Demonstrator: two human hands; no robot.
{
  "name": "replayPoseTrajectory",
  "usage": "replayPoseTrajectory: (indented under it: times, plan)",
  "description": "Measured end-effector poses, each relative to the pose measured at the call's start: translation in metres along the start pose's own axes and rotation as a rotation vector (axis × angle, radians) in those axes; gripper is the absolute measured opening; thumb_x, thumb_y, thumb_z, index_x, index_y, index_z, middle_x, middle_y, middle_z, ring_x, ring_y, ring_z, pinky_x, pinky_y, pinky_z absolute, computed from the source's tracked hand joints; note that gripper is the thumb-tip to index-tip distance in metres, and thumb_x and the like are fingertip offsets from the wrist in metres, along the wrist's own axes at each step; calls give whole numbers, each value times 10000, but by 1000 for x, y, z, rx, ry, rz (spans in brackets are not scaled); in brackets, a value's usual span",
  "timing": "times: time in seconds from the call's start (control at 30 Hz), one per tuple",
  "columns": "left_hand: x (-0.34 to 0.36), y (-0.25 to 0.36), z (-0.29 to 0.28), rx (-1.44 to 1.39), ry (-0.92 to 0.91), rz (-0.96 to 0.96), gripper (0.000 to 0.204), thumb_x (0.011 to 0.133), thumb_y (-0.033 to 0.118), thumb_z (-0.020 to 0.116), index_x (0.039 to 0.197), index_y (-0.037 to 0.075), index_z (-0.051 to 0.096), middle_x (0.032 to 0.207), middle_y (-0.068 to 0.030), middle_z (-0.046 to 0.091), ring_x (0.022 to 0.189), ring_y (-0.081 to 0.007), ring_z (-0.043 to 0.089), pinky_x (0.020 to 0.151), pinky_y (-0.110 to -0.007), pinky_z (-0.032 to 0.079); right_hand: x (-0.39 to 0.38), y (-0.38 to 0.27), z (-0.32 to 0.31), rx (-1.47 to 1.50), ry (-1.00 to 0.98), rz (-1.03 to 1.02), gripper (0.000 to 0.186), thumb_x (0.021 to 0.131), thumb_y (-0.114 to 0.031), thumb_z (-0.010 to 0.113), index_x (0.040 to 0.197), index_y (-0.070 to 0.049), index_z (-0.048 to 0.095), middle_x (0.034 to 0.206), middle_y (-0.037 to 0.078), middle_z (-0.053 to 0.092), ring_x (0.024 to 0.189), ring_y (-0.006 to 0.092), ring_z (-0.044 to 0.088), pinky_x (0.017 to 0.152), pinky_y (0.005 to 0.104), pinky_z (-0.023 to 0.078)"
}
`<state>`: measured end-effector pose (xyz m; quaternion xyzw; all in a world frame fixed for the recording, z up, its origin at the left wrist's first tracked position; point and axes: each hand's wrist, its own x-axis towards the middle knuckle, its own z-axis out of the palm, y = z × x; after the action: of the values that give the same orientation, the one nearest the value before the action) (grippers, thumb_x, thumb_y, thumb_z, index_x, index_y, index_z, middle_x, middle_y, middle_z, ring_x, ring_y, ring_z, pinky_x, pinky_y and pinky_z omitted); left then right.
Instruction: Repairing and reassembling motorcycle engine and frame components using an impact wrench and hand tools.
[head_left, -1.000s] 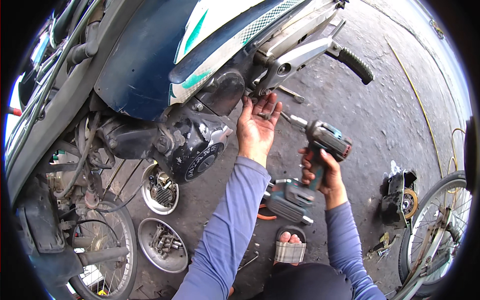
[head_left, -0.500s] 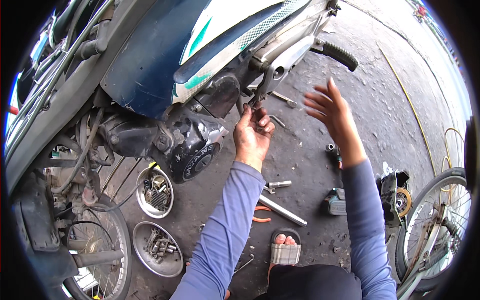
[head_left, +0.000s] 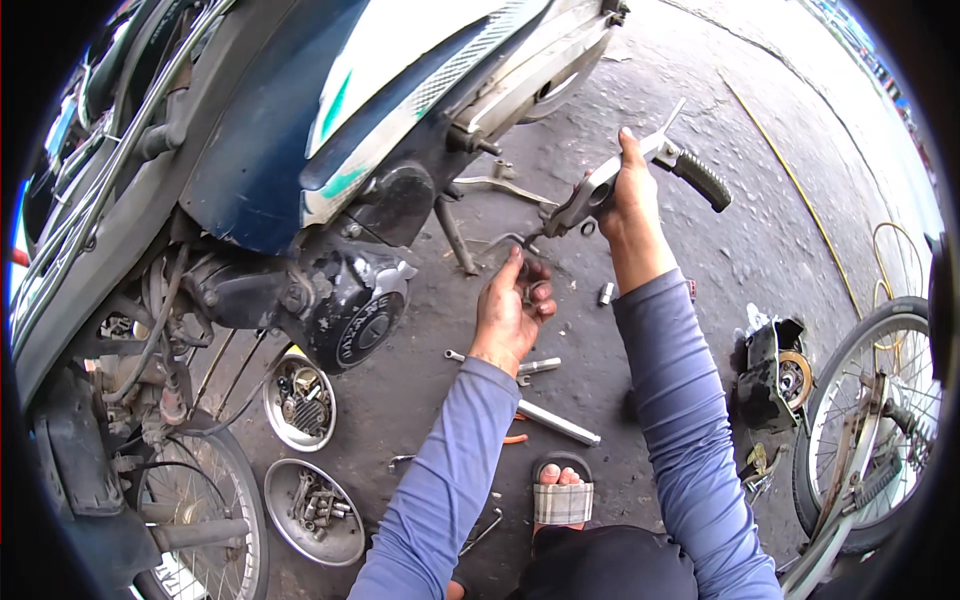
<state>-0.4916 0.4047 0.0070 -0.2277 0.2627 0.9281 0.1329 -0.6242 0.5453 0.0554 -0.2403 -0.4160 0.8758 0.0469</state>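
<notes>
My right hand (head_left: 630, 195) grips a silver footrest bracket (head_left: 583, 208) with a black rubber peg (head_left: 704, 180), held clear of the motorcycle (head_left: 250, 130). My left hand (head_left: 515, 310) is just below the bracket's lower end, fingers curled round a small metal part (head_left: 530, 293) that they partly hide. A threaded stud (head_left: 478, 142) sticks out of the bike near its black engine cover (head_left: 350, 315). A loose socket (head_left: 606, 294) and a small dark ring (head_left: 588, 229) lie on the floor nearby. The power driver is mostly hidden behind my right arm.
Two bowls (head_left: 300, 443) (head_left: 305, 553) of parts sit under the bike at lower left. A steel bar (head_left: 558, 423) lies by my sandalled foot (head_left: 563, 505). At right are a black metal housing (head_left: 765, 395), a bicycle wheel (head_left: 815, 420) and a yellow hose (head_left: 765, 135).
A second ago my right hand held the driver, which was then set down. The bracket has come off the bike into that hand, moving right. My left hand has lowered slightly, fingers now curled.
</notes>
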Motion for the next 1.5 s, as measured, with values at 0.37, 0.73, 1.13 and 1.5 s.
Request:
replayPoseTrajectory:
  times: [0.37, 0.73, 1.13, 1.5]
  plan:
    - [18, -66, -71, 506, 170, -127, 172, 915, -5, 478, 1061, -9, 569, 923, -119, 637, 748, -184, 620, 654, -329, 556, 125, 43, -114, -248, 338, 120, 385, 858, -345, 695, 1017, -43, 516, 771, 50, 559, 641, 199, 570, 576, 395, 502]
    - [-13, -33, -101, 221, 153, -80, 220, 975, 63, 457, 1178, -15, 487, 1116, -221, 628, 935, -279, 660, 804, -395, 568, 87, 57, -148, -855, 226, -268, 513, 778, -348, 771, 1024, 66, 594, 941, 144, 637, 835, 261, 606, 772, 386, 477]
    - [-69, -40, -128, 269, 201, -64, 171, 984, 104, 490, 1139, 48, 537, 1074, -188, 651, 687, -143, 584, 606, -268, 498, -16, 153, -119, -1702, -470, -685, 167, 827, -97, 592, 976, -24, 609, 1013, 150, 555, 947, 331, 583, 804, 428, 497]
    - [-120, -8, -169, -2, 140, 81, 298, 960, 62, 475, 1236, -47, 506, 1228, -201, 578, 1123, -297, 592, 976, -397, 489, -142, 140, -89, -913, -777, 152, 92, 860, 35, 532, 912, 18, 606, 782, 155, 615, 689, 280, 612, 669, 328, 487]
